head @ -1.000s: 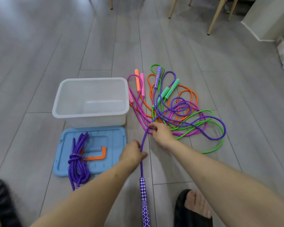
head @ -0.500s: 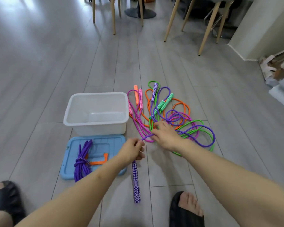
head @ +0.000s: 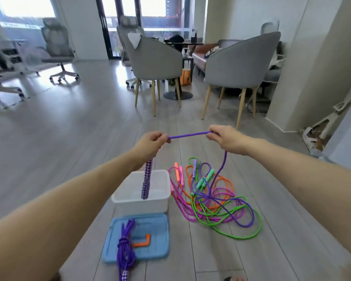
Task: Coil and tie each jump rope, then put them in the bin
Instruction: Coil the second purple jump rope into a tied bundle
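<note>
the floor (head: 73,138) carries everything here, grey planks running toward the chairs (head: 156,57) at the back. on it, nearest the body, lies the blue lid (head: 160,236), and across its left part a purple rope already coiled and tied (head: 125,248), one checked handle pointing toward the camera. just beyond the lid stands the white bin (head: 140,205), which looks empty, so no rope has gone in yet. to the right of the bin sprawls the tangle of loose ropes (head: 213,201): pink, orange, green and purple cords crossing over one another, handles lying along the far side.

both arms are raised above this. the left hand (head: 150,142) is clenched on the purple jump rope (head: 188,135) just above its checked handle (head: 147,179), which dangles straight down in front of the bin. the right hand (head: 225,138) has a pinching grip on the same cord a short way along, so a taut span runs between the two hands; from the right hand the rest drops into the pile.

the risk lies in that trailing length. it seems threaded under green and pink loops, so drawing it up for the first coil could drag the other ropes along, or cinch a knot in the heap. the swinging handle could also knock the bin, and uneven loops would make a loose tie.
</note>
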